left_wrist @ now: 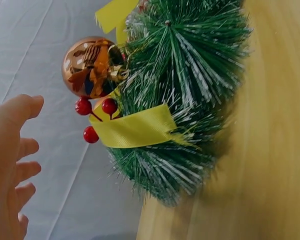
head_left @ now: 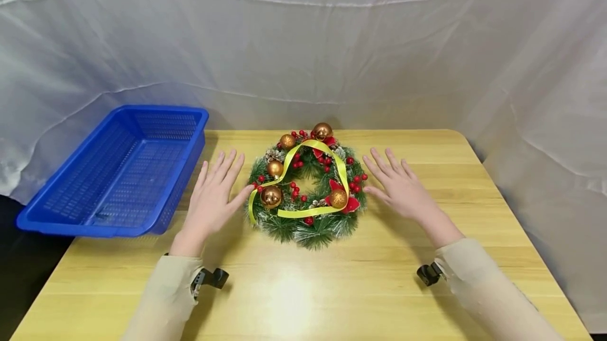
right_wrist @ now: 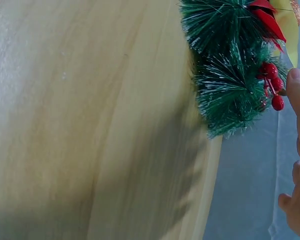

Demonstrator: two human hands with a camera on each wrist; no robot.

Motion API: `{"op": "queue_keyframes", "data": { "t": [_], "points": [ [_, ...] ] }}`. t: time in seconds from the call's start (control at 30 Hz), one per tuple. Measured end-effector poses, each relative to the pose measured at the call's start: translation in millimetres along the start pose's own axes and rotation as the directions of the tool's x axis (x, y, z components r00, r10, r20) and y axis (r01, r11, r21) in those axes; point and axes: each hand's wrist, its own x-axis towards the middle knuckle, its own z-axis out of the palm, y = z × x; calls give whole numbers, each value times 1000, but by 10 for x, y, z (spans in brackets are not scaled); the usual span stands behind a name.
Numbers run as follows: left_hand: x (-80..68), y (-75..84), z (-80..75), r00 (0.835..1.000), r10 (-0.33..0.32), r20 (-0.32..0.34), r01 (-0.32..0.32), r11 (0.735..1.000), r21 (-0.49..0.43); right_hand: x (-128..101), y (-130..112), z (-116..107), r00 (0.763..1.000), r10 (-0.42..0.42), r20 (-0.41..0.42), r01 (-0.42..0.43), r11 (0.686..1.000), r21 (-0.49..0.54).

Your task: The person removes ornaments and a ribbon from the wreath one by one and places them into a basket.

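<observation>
While both hands flank wreath (head_left: 308, 191) | left hand (head_left: 212, 198), right hand (head_left: 400, 185) | fingers spread (holding nothing)

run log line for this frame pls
left hand: open, beside wreath | right hand: open, beside wreath | blue basket: left of wreath

bright even overhead light, glare on table (head_left: 289, 299) front, soft shadows, wrist views slightly blurred

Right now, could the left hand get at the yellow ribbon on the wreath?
Probably yes. The left hand lies open beside the wreath, and the yellow ribbon lies loose on top, nothing between them.
</observation>
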Motion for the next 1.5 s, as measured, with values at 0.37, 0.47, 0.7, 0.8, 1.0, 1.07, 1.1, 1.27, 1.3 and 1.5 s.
{"op": "queue_keyframes", "data": {
  "t": [0.37, 0.47, 0.7, 0.8, 1.0, 1.07, 1.1, 1.27, 1.3, 1.5],
  "points": [
    [-77, 93, 101, 995, 102, -5, -100, 966, -240, 25, -6, 113, 999, -34, 12, 34, 999, 27],
    [-101, 119, 135, 995, 100, -18, -101, 950, -297, 39, -7, 130, 999, -32, 17, 32, 999, 31],
    [-133, 177, 225, 996, 85, -33, -92, 913, -398, 58, -22, 154, 999, -35, 26, 34, 999, 41],
    [-138, 195, 263, 996, 80, -28, -84, 902, -423, 63, -30, 159, 999, -35, 23, 34, 999, 40],
    [-158, 186, 334, 997, 64, -48, -79, 883, -463, 68, -35, 173, 999, -41, 28, 40, 998, 49],
    [-161, 181, 350, 997, 58, -59, -79, 878, -473, 69, -30, 181, 999, -44, 27, 43, 998, 50],
    [-160, 179, 356, 996, 56, -64, -80, 875, -477, 69, -28, 183, 999, -44, 27, 43, 998, 52],
    [-153, 170, 376, 994, 57, -91, -94, 873, -479, 71, -13, 198, 998, -50, 33, 48, 997, 66],
    [-149, 168, 378, 993, 61, -99, -101, 873, -477, 72, -13, 198, 998, -51, 33, 49, 996, 69],
    [-137, 154, 390, 982, 100, -157, -164, 865, -475, 82, 0, 207, 997, -64, 34, 61, 994, 87]
  ]
}}
